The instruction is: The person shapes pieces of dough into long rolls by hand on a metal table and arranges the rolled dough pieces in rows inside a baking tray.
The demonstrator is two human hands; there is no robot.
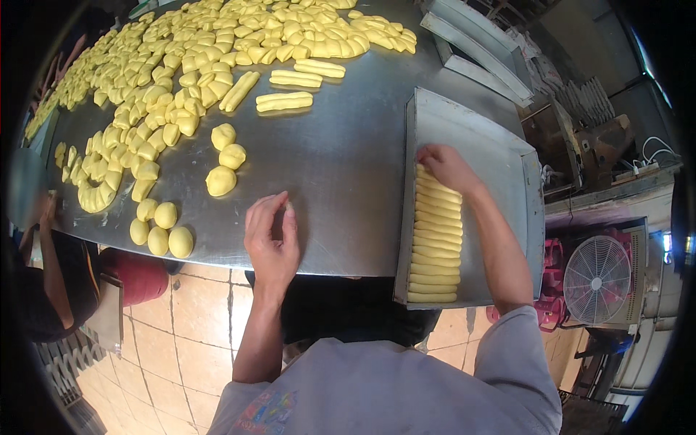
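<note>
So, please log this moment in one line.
left hand: appears empty, over table | right hand: at far end of dough strips in tray

A round fan [597, 281] stands by pink objects [552, 313]

dough sticks [436, 243] lie in the tray [496, 138]; dough balls [232, 156] left of it.
</note>
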